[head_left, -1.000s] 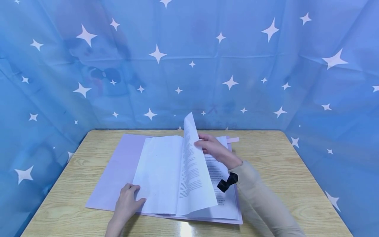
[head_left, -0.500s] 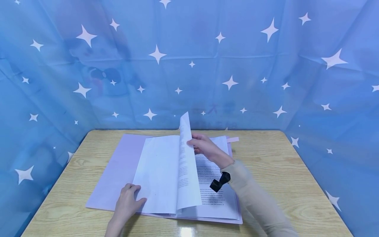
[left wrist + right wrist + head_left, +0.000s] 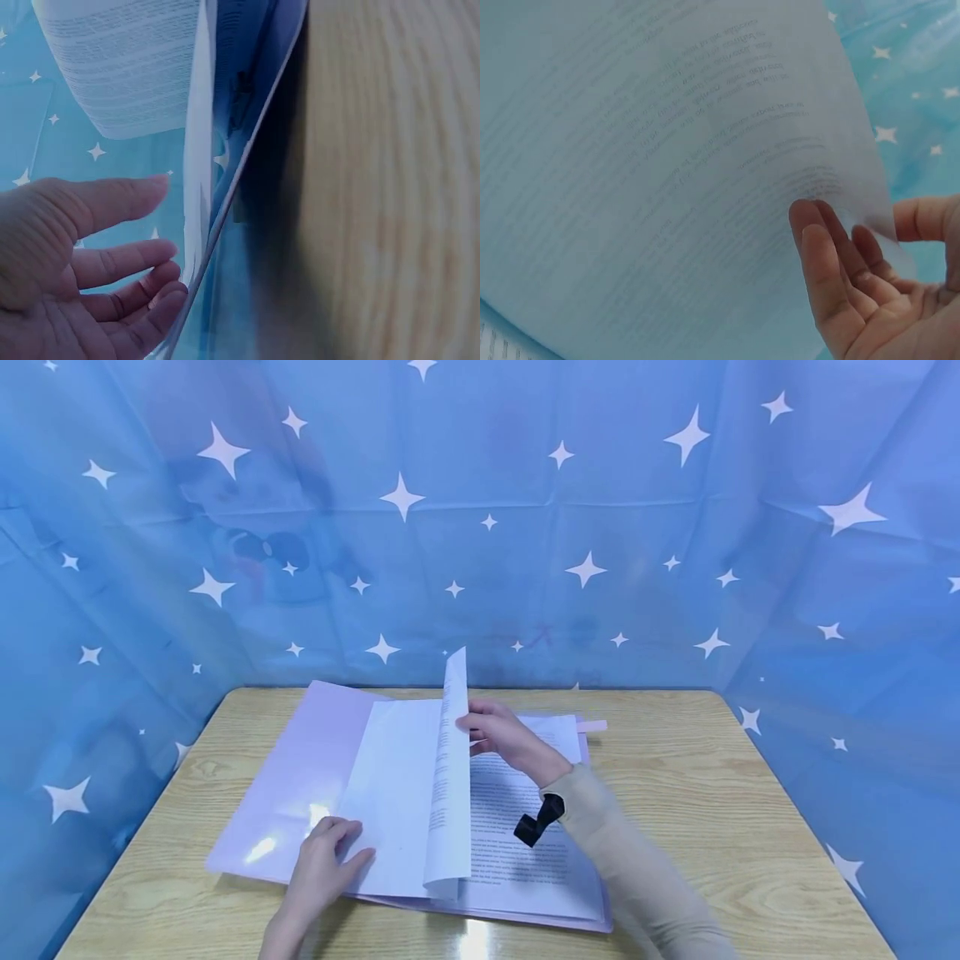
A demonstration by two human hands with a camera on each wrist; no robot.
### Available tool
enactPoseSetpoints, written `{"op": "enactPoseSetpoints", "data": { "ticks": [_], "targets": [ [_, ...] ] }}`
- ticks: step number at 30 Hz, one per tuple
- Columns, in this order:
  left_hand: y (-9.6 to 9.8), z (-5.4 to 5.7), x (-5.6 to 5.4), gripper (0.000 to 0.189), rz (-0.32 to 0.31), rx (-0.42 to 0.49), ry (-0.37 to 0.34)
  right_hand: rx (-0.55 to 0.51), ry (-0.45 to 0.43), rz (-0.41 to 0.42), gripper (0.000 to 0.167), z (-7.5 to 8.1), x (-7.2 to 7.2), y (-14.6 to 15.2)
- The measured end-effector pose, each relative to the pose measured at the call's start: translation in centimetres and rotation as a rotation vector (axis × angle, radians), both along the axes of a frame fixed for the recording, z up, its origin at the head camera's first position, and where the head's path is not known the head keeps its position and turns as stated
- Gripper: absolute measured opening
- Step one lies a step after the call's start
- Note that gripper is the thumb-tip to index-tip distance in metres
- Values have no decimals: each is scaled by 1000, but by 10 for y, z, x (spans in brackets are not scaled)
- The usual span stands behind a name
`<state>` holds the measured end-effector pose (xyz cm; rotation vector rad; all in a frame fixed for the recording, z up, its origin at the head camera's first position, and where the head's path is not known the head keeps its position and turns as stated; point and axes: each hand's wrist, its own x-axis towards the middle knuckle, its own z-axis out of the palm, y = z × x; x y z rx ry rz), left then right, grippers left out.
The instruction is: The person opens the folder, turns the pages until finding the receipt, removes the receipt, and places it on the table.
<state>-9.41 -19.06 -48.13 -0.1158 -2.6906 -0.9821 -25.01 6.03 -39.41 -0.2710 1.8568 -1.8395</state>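
Note:
A lilac folder (image 3: 277, 793) lies spread out, with printed pages (image 3: 525, 818) on its right side and a pale blank page (image 3: 390, 810) on its left. Between them stands a single sheet (image 3: 450, 793), nearly upright and curling. My right hand (image 3: 498, 739) pinches this sheet by its edge; the right wrist view has the thumb on one face and the fingers (image 3: 825, 277) on the other. My left hand (image 3: 322, 864) rests at the lower left of the pages, thumb apart, fingertips touching the paper and cover edge in the left wrist view.
Wooden table (image 3: 712, 827) surrounds the folder. A pink tab (image 3: 592, 726) sticks out at its upper right. Inside the spine sits a dark clip (image 3: 240, 101). A blue curtain (image 3: 480, 552) with white stars hangs behind the table.
My right hand has moved left, carrying the sheet from a rightward lean to nearly upright. More print shows on the right page. The folder's left cover has tilted up slightly, with glare on it.

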Motion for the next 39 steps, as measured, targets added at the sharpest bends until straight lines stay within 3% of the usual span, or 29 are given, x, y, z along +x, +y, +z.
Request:
{"op": "enactPoseSetpoints", "data": {
  "ticks": [7, 12, 28, 39],
  "targets": [
    [4, 9, 1, 29, -16, 45, 87, 12, 10, 4, 30, -6, -2, -9],
    [6, 16, 3, 26, -42, 86, 222, 0, -10, 3, 27, -11, -2, -18],
    [29, 53, 18, 35, -126, 158, 500, -10, -80, -51, 25, -31, -5, -51],
    [42, 62, 22, 36, -205, 201, 525, -21, -71, -53, 25, -33, -2, -60]
  ]
}}
